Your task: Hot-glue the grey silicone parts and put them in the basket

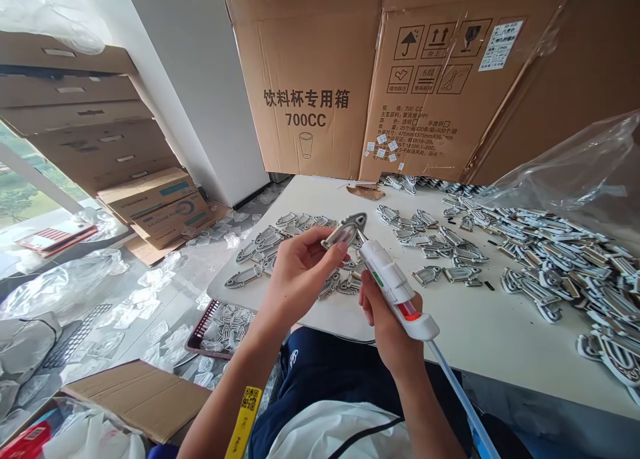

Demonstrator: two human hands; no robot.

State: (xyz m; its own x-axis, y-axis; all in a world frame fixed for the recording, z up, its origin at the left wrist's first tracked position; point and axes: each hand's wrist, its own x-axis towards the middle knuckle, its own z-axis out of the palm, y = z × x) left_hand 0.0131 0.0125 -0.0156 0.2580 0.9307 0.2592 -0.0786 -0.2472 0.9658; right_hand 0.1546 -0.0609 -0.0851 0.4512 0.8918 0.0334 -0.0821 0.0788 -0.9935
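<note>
Between the thumb and fingers of my left hand [303,272] is a small grey-and-white boat-shaped piece [349,231], held up over the table. My right hand [393,325] is wrapped round a white glue gun [387,272] with a red part near its handle. The gun's metal nozzle touches or almost touches the tip end of the held piece; I cannot tell which. A pale stick or cord runs back from the gun. Similar pieces [270,237] lie on the table behind my left hand, and another group [435,235] lies right of the gun.
A large heap of pieces [560,252] covers the right of the white table [450,332]. Tall cardboard [310,59] stands along its back edge. Below the left edge sits a dark red basket [200,332] of pieces. Plastic bags and boxes [160,202] fill the left floor.
</note>
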